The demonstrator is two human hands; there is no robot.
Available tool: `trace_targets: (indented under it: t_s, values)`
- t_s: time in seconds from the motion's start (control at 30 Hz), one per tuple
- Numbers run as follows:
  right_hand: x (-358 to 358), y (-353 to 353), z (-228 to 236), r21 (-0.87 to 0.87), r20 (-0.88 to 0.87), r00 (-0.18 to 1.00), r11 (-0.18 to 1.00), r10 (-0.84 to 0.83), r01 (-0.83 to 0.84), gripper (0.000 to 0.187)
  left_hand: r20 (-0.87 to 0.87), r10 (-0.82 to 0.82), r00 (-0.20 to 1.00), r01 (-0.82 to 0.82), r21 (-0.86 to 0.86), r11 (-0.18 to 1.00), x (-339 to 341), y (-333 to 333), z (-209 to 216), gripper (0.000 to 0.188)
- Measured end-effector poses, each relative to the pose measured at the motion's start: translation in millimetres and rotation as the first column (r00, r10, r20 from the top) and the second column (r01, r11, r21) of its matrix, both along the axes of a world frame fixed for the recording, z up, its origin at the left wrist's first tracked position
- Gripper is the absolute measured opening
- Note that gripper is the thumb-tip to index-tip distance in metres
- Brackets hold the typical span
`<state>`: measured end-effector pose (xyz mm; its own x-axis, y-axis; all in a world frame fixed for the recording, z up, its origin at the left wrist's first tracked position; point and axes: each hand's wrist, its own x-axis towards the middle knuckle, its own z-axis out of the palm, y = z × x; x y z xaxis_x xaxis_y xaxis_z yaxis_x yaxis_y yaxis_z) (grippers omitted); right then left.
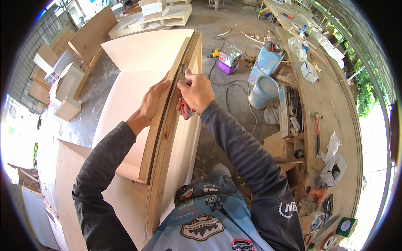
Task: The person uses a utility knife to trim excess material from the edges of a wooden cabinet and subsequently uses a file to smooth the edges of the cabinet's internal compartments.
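A long pale wooden panel piece (115,100) stands before me, edged with light wooden strips. My left hand (153,100) lies against the left strip (151,146), its fingers stretched forward along the wood. Beside it, over the right strip (166,142), my right hand (196,90) is closed around a red-handled tool (185,109). The fingers hide most of this tool, so its kind does not show. A narrow dark gap runs between the two strips, and both hands are close to it.
On the right, a long workbench (339,104) carries a hammer (318,134), an orange drill (316,193) and a hollow block (333,170). A bucket (264,93), a purple-based tub (228,62) and cables lie on the floor. Unfinished wooden boxes (69,83) stand at left.
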<state>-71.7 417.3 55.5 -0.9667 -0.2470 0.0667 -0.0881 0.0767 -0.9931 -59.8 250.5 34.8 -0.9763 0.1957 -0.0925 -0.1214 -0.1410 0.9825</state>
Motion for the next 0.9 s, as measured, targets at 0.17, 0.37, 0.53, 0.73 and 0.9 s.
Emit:
trace_targets:
  t_s: [0.17,0.37,0.53,0.73,0.9]
  values:
    - [16.1,-1.0,-1.1,0.029,-0.034,0.999,0.999,-0.025,0.026,0.04,-0.006,-0.054,0.999,0.054,-0.009,0.998,1.2,-2.3,0.7,0.049]
    - [70.0,-7.1,-2.7,0.092,-0.232,0.972,0.996,0.027,-0.005,0.025,0.026,0.062,0.998,-0.061,-0.061,0.996,2.5,0.8,0.7,0.04]
    - [85.7,0.5,4.6,0.027,-0.011,0.997,0.997,0.072,-0.072,0.025,0.011,0.055,0.998,-0.054,-0.076,0.996,10.9,6.9,11.7,0.04]
    - [105.3,4.3,10.4,0.005,-0.028,0.99,0.991,0.136,-0.136,0.022,0.045,0.087,0.995,-0.083,-0.091,0.992,7.9,-5.3,3.9,0.043]
    - [125.3,-0.8,7.1,0.01,-0.026,0.987,0.988,0.157,-0.157,0.02,0.002,0.189,0.982,-0.187,-0.139,0.972,6.9,-4.6,-0.3,0.052]
